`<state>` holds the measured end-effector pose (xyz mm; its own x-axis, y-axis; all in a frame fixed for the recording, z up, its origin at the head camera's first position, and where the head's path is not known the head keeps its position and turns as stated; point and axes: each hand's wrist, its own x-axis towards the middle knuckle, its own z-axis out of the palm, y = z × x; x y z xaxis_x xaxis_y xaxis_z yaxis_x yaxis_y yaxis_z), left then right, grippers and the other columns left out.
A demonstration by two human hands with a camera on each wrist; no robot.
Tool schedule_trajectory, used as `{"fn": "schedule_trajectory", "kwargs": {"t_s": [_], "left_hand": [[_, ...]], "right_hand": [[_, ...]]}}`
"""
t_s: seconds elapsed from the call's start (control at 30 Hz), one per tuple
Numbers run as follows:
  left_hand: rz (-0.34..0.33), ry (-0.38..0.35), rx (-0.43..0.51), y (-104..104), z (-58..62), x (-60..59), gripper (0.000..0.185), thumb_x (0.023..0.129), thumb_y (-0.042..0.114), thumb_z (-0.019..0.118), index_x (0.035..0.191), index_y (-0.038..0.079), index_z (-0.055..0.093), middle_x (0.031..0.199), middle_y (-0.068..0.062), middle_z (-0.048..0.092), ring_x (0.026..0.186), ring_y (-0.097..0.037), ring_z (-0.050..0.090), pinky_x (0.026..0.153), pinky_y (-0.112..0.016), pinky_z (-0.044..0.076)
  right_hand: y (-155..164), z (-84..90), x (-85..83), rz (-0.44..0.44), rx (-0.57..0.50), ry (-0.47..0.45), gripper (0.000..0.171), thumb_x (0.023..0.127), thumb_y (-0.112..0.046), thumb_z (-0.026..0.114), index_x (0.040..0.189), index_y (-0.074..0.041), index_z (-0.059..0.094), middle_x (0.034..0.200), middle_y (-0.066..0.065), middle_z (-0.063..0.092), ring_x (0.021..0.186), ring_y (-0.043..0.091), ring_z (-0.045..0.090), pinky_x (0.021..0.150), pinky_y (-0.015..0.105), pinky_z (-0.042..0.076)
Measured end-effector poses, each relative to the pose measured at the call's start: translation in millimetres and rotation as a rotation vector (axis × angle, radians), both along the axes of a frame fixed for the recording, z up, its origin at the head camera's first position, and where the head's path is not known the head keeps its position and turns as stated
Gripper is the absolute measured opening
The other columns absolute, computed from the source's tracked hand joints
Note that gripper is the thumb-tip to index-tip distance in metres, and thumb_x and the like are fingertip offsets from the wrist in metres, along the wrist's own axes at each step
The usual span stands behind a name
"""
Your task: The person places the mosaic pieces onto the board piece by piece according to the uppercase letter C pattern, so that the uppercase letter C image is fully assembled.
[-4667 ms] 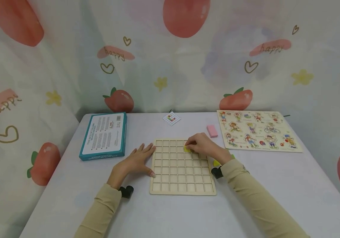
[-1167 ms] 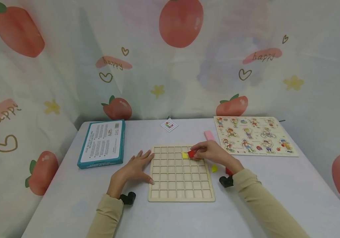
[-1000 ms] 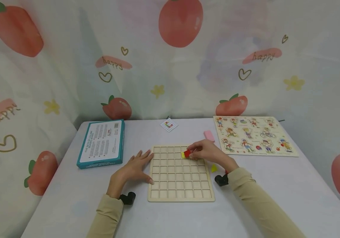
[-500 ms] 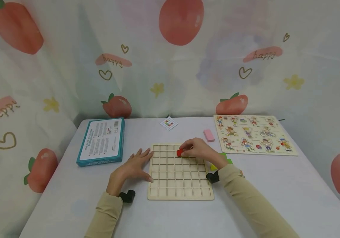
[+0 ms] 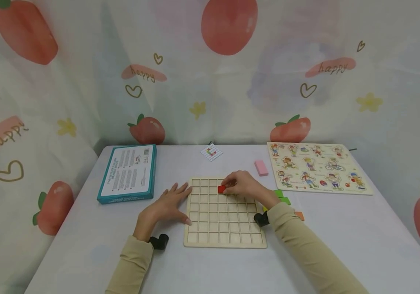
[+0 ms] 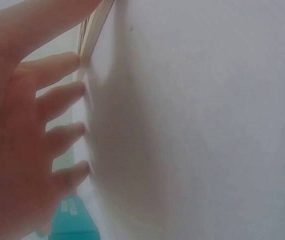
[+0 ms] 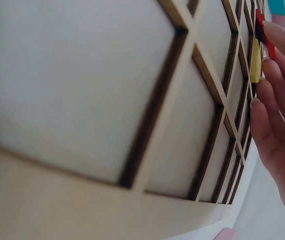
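Gridded wooden board (image 5: 219, 217) lies flat, its square cells facing up. At its left side rests the left hand (image 5: 167, 206), fingers spread and holding nothing, thumb and forefinger at the edge. Over the far part is the right hand (image 5: 242, 184), thumb and fingers brought together in a pinch on a red tile (image 5: 221, 189). That tile is at the second row from the far edge, near the middle; whether it is seated in a cell cannot be told. A yellow tile (image 7: 255, 62) shows just beside it in the right wrist view.

Behind hangs a pale backdrop (image 5: 228, 94) printed with red fruit, hearts, yellow flowers and the word "happy", above a white-covered table (image 5: 202, 269). A picture puzzle board (image 5: 296, 173) lies at the far right and a teal-edged box (image 5: 127, 173) at the far left. Between them are a small grid-patterned card (image 5: 211, 152) near the back and a pink block (image 5: 261, 168) near the puzzle. Green tiles (image 5: 284, 200) and an orange tile (image 5: 300, 215) lie by the right sleeve (image 5: 302, 237).
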<state>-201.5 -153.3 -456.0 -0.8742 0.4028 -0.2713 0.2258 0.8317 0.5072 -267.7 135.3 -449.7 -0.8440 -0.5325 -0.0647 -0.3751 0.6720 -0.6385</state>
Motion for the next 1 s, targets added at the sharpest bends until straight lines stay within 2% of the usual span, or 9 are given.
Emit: {"fn": "schedule_trajectory", "kwargs": {"t_s": [0.17, 0.37, 0.73, 1.0], "left_hand": [[0.0, -0.003, -0.004, 2.5, -0.1, 0.0, 0.11, 0.065, 0.044, 0.087, 0.154, 0.02, 0.028, 0.164, 0.0, 0.015, 0.153, -0.03, 0.0, 0.124, -0.053, 0.004], [-0.004, -0.008, -0.009, 3.3, 1.8, 0.8, 0.111, 0.065, 0.043, 0.087, 0.154, 0.018, 0.027, 0.164, -0.002, 0.015, 0.153, -0.031, 0.001, 0.123, -0.055, 0.005], [-0.005, -0.007, -0.005, -0.5, 3.9, 0.7, 0.109, 0.067, 0.041, 0.087, 0.154, 0.015, 0.027, 0.164, -0.005, 0.015, 0.153, -0.034, 0.001, 0.123, -0.056, 0.005], [-0.006, -0.012, -0.01, 1.1, 2.7, 0.0, 0.11, 0.067, 0.041, 0.087, 0.155, 0.016, 0.026, 0.164, -0.004, 0.014, 0.153, -0.033, 0.0, 0.123, -0.056, 0.004]], "right_hand": [[6.9, -3.5, -0.3, 0.009, -0.018, 0.018, 0.027, 0.084, -0.018, 0.076, 0.108, -0.008, 0.073, 0.101, 0.005, 0.073, 0.09, 0.017, 0.066, 0.079, 0.032, 0.055], [19.0, -1.1, 3.1, -0.028, -0.051, 0.012, 0.02, 0.088, -0.015, 0.069, 0.107, -0.01, 0.073, 0.099, 0.002, 0.073, 0.085, 0.014, 0.062, 0.077, 0.03, 0.052], [49.2, 7.0, 13.7, -0.073, -0.02, 0.057, 0.017, 0.089, -0.016, 0.07, 0.103, -0.009, 0.074, 0.094, 0.002, 0.073, 0.082, 0.015, 0.061, 0.076, 0.03, 0.051], [78.3, 4.2, 24.6, -0.101, 0.021, 0.048, 0.015, 0.088, -0.016, 0.071, 0.102, -0.01, 0.074, 0.092, -0.001, 0.072, 0.079, 0.013, 0.06, 0.071, 0.025, 0.05]]}}
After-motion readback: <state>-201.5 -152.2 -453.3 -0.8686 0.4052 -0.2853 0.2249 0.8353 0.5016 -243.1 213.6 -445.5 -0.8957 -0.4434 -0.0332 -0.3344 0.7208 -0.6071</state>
